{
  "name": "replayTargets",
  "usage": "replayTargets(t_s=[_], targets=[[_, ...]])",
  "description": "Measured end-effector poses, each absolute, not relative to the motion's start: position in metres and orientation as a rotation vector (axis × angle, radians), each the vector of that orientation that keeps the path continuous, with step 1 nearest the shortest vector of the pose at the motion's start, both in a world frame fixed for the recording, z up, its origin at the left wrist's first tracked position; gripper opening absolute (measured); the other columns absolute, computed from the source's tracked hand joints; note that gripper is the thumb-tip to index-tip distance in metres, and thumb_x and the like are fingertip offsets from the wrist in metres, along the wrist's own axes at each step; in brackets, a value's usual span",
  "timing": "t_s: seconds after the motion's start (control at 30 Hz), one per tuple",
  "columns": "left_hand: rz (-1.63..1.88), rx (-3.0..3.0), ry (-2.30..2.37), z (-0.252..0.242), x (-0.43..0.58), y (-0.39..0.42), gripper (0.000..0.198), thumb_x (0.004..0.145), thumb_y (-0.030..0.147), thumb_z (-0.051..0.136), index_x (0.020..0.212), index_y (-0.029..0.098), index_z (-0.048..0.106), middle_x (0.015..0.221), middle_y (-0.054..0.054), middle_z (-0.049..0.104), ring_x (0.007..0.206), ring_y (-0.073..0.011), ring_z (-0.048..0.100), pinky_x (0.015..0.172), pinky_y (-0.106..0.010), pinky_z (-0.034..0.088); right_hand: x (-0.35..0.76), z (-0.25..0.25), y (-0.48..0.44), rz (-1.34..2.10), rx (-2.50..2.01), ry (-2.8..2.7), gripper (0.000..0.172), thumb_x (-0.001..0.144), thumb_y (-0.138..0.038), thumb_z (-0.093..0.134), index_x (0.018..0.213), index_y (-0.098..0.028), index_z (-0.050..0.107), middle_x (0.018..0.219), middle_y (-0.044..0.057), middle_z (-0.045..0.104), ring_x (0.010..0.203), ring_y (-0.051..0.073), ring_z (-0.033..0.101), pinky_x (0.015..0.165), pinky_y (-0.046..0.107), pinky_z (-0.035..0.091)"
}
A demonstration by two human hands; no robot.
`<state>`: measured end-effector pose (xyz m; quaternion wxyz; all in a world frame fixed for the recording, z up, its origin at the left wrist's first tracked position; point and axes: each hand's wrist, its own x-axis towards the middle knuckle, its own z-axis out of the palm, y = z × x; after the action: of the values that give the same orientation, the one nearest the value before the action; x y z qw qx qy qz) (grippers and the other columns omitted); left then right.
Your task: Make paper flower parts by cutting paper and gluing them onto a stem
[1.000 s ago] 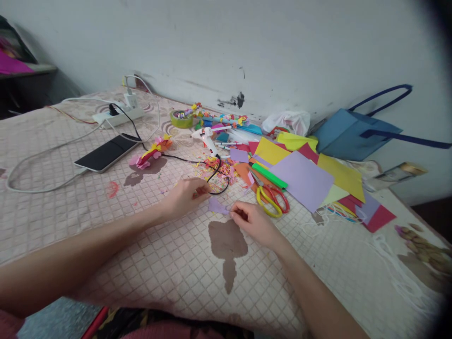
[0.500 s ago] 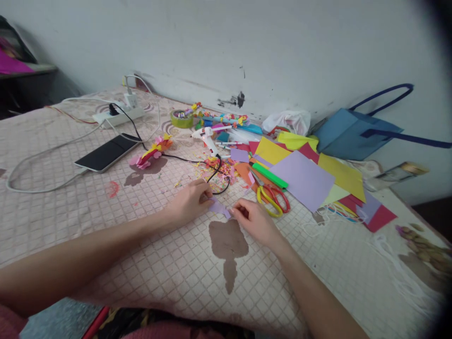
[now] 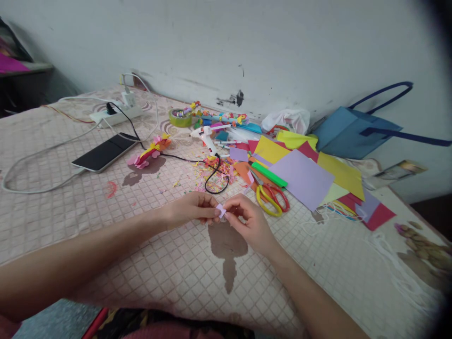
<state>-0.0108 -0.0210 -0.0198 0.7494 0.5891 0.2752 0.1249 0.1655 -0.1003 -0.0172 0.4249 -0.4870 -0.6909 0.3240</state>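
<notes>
A small piece of lilac paper [image 3: 221, 211] is pinched between both hands, low over the patterned table cover [image 3: 169, 278]. My left hand [image 3: 196, 207] grips its left side between thumb and fingers. From the other side my right hand [image 3: 247, 217] holds the paper's right edge, fingers curled. Just right of that hand lie scissors [image 3: 270, 200] with yellow and red handles. Behind the hands, paper scraps [image 3: 215, 176] surround the black cord of a white glue gun [image 3: 205, 136].
Coloured paper sheets [image 3: 302, 179], a green cutter [image 3: 270, 175] and white string [image 3: 326, 216] spread to the right. A blue bag [image 3: 353, 134] leans by the wall. Leftward are a phone [image 3: 106, 151], paper flowers [image 3: 151, 151], green tape [image 3: 180, 118] and a power strip [image 3: 116, 116].
Both hands have come closer together. The lilac paper strip that stretched between them now shows as a small, apparently folded piece at the fingertips.
</notes>
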Motion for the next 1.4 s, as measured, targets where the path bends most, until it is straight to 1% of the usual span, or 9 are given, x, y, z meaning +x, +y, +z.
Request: replayTargets(t_s=[0.17,0.27,0.4,0.53,0.7,0.83,1.03,1.23,1.4], targets=[[0.399,1.279,0.611,-0.02,-0.01,-0.021,0.018,0.079,0.028,0.062,0.089,0.014,0.057,0.07,0.001,0.06,0.056,-0.0062,0.053,0.053,-0.019,0.039,0.166,-0.018,-0.098,0.704,-1.255,-1.726,0.008,0.084,-0.018,0.051,0.084,-0.022,0.058,0.083,0.002,0.058,0.076,0.014,0.056,0.065,0.027,0.046],[0.484,1.273,0.54,-0.017,-0.01,-0.021,0.021,0.08,0.024,0.06,0.097,0.016,0.053,0.074,0.0,0.061,0.064,-0.009,0.057,0.059,-0.022,0.044,0.165,-0.018,-0.098,0.646,-1.273,-1.712,0.008,0.084,-0.018,0.051,0.082,-0.022,0.057,0.083,0.002,0.058,0.076,0.015,0.056,0.064,0.027,0.046],[0.508,1.428,0.46,-0.016,-0.01,-0.025,0.019,0.075,0.02,0.065,0.089,0.013,0.055,0.08,-0.002,0.061,0.074,-0.011,0.058,0.067,-0.024,0.045,0.163,-0.018,-0.099,0.639,-1.275,-1.692,0.008,0.083,-0.017,0.051,0.081,-0.021,0.057,0.081,0.002,0.058,0.075,0.014,0.055,0.064,0.026,0.045],[0.573,1.574,0.576,-0.02,-0.009,-0.03,0.016,0.077,0.026,0.063,0.083,0.011,0.057,0.078,-0.003,0.062,0.073,-0.0119,0.058,0.068,-0.025,0.046,0.161,-0.02,-0.1,0.82,-1.263,-1.577,0.0,0.082,-0.021,0.055,0.082,-0.021,0.055,0.079,0.0,0.056,0.071,0.013,0.054,0.06,0.025,0.046],[0.637,1.666,0.538,-0.017,-0.01,-0.032,0.016,0.079,0.028,0.062,0.08,0.012,0.059,0.077,-0.004,0.062,0.073,-0.0123,0.059,0.069,-0.026,0.047,0.162,-0.026,-0.099,1.229,-1.185,-1.251,0.016,0.085,-0.036,0.054,0.085,-0.02,0.051,0.069,-0.002,0.053,0.06,0.011,0.053,0.048,0.022,0.046],[0.633,1.718,0.51,-0.015,-0.01,-0.033,0.015,0.08,0.028,0.061,0.079,0.012,0.06,0.077,-0.004,0.062,0.072,-0.0124,0.059,0.069,-0.025,0.047,0.163,-0.028,-0.099,1.388,-1.172,-1.181,0.018,0.083,-0.036,0.057,0.079,-0.019,0.052,0.061,-0.003,0.053,0.055,0.009,0.051,0.046,0.019,0.043],[0.643,1.514,0.539,-0.019,-0.006,-0.035,0.019,0.077,0.03,0.064,0.077,0.012,0.058,0.075,-0.003,0.061,0.071,-0.0128,0.06,0.068,-0.026,0.048,0.163,-0.028,-0.1,1.386,-1.179,-1.186,0.016,0.082,-0.033,0.058,0.076,-0.019,0.053,0.061,-0.003,0.052,0.053,0.008,0.05,0.045,0.018,0.042],[0.62,1.313,0.57,-0.022,-0.004,-0.035,0.023,0.073,0.029,0.069,0.078,0.012,0.055,0.07,-0.001,0.063,0.066,-0.0112,0.06,0.061,-0.023,0.046,0.162,-0.027,-0.1,1.347,-1.194,-1.27,0.015,0.083,-0.033,0.056,0.077,-0.019,0.053,0.065,-0.003,0.053,0.056,0.009,0.051,0.047,0.019,0.043],[0.617,1.295,0.599,-0.024,-0.004,-0.034,0.023,0.073,0.029,0.068,0.077,0.012,0.054,0.068,0.0,0.061,0.062,-0.0089,0.057,0.057,-0.021,0.044,0.16,-0.026,-0.1,1.339,-1.199,-1.285,0.023,0.087,-0.04,0.05,0.079,-0.018,0.055,0.07,0.0,0.056,0.057,0.009,0.052,0.047,0.02,0.043]])
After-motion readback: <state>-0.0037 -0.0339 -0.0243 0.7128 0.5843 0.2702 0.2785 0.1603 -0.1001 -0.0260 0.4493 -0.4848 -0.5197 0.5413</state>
